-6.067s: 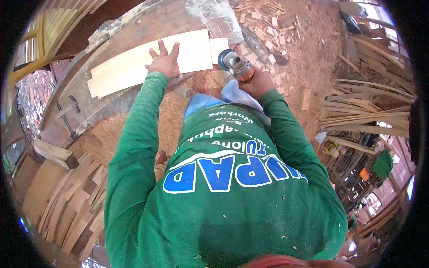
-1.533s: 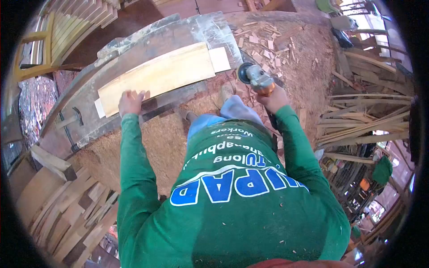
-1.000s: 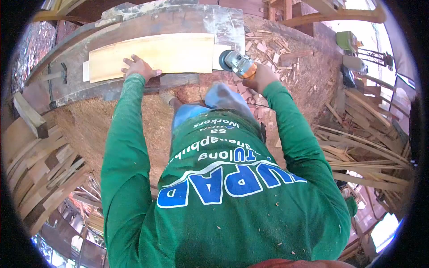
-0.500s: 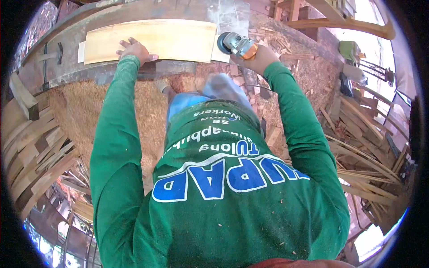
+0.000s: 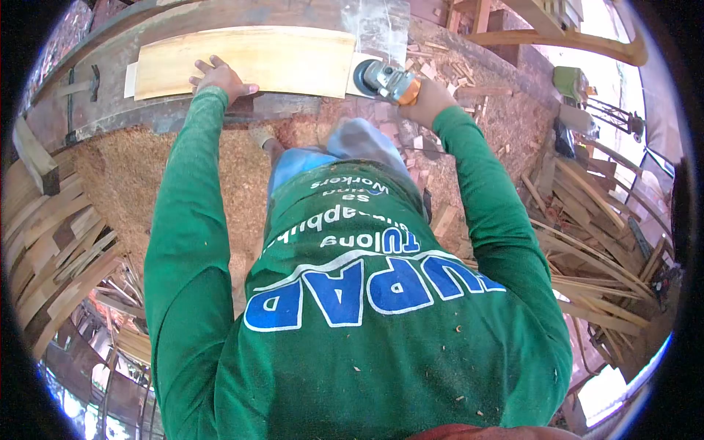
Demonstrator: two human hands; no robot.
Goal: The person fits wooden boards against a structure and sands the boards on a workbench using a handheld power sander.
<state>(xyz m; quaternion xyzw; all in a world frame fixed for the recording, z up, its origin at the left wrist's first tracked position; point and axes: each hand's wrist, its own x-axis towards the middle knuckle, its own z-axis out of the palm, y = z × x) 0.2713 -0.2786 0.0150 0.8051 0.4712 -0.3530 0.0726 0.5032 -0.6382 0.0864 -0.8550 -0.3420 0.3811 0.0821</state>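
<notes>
On bench (image 5: 117,55), board (image 5: 293,62) under left hand (image 5: 220,79), grip apart; right hand (image 5: 431,101), grip clamped round grinder (image 5: 386,78), handle hidden.

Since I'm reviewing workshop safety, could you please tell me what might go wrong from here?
The long pale wooden board might shift, as only the bare left hand visibly steadies it. The silver-and-orange handheld power tool could jerk, being held by the right hand alone. Small pale wooden offcuts scattered on the floor could upset footing.
</notes>
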